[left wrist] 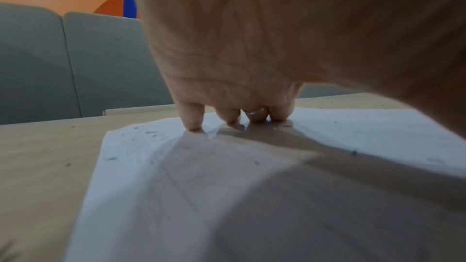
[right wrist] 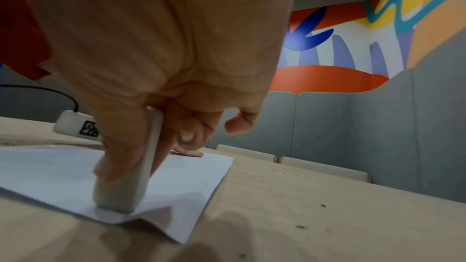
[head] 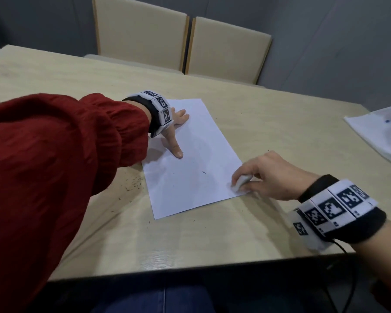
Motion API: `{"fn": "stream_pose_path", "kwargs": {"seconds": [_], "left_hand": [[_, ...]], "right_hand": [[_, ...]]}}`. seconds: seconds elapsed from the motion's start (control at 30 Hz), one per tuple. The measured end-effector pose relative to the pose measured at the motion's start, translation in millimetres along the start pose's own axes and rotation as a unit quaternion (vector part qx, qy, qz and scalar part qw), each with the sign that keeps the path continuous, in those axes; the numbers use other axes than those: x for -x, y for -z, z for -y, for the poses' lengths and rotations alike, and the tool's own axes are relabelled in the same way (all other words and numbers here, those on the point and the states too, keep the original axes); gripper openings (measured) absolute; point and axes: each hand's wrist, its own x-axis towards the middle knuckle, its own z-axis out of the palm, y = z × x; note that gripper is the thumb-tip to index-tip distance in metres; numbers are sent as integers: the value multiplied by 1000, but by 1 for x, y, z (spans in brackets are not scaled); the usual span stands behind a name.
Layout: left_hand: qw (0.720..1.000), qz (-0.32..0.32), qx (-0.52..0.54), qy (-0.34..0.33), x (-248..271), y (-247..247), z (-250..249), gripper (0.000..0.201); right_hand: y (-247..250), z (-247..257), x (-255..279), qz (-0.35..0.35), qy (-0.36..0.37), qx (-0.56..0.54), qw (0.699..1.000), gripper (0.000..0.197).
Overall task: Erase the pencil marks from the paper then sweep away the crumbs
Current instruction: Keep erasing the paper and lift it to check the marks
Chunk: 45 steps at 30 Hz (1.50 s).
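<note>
Nearest the person, at about four o'clock on the sheet, the right hand [head: 273, 175] pinches a white eraser [head: 240, 182] between thumb and curled fingers, its lower end pressed onto the paper [head: 190, 177] close to the near right corner. The erasing step looks to be in hand, and late in it: only faint grey traces show on the sheet (the left wrist view catches them best). Dark crumbs [head: 134, 184] lie scattered on the table [head: 269, 123] off the sheet's nine o'clock edge, with a few specks on the paper itself. Farther off, at about eleven o'clock, the left hand [head: 178, 123] is spread flat, fingers apart and straight, pinning the sheet. The next move probably calls for short rubs over what traces remain, keeping the paper pinned so the corner does not crumple, then brushing the crumbs clear.
</note>
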Motion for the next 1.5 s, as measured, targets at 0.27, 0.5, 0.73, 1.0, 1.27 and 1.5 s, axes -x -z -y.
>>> {"fn": "stream_pose_path", "kwargs": {"seconds": [0.27, 0.5, 0.73, 1.0, 1.27, 1.5], "left_hand": [[1000, 9, 22, -5, -4, -1, 4, 150], [1000, -10, 26, -4, -4, -4, 1, 137], [999, 5, 32, -12, -1, -2, 2, 147], [999, 6, 27, -17, -12, -4, 5, 150], [999, 5, 32, -10, -10, -4, 2, 150], [1000, 1, 23, -7, -8, -4, 1, 155]], "right_hand": [[37, 15, -86, -95, -4, 23, 995, 17], [21, 10, -77, -48, -7, 30, 998, 22], [5, -2, 12, -16, 3, 18, 1000, 18], [22, -4, -2, -30, -5, -37, 999, 14], [52, 0, -63, 3, -42, -1, 999, 13], [30, 6, -59, -44, -29, 16, 998, 19]]}}
